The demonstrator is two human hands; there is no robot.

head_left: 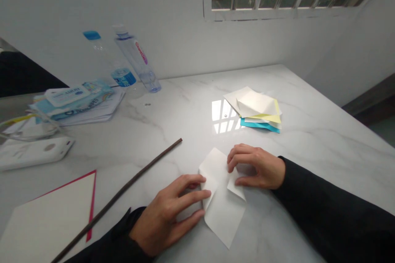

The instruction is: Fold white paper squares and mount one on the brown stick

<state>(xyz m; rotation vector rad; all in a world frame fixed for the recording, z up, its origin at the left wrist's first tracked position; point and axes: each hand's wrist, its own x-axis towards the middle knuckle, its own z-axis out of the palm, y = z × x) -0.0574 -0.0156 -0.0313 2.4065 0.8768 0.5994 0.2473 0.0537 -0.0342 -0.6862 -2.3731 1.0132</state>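
Observation:
A sheet of white paper (226, 218) lies on the table in front of me, its left and right corners folded in toward the middle. My left hand (173, 209) rests at its left edge with fingers spread, the fingertips on the left flap. At the right side, my right hand (254, 166) is curled over the other flap, thumb and fingers apart around it; whether the flap is pinched cannot be made out. Left of the paper, a thin brown stick (138, 176) lies slantwise on the table, near my left sleeve.
Loose sheets in white, yellow and blue form a paper stack (256, 107) beyond my right hand. Two plastic bottles, one clear (123, 76) and one purplish (138, 63), stand by the wall. At left are a wipes pack (74, 98), a white power strip (37, 152) and cream-and-red sheets (55, 218).

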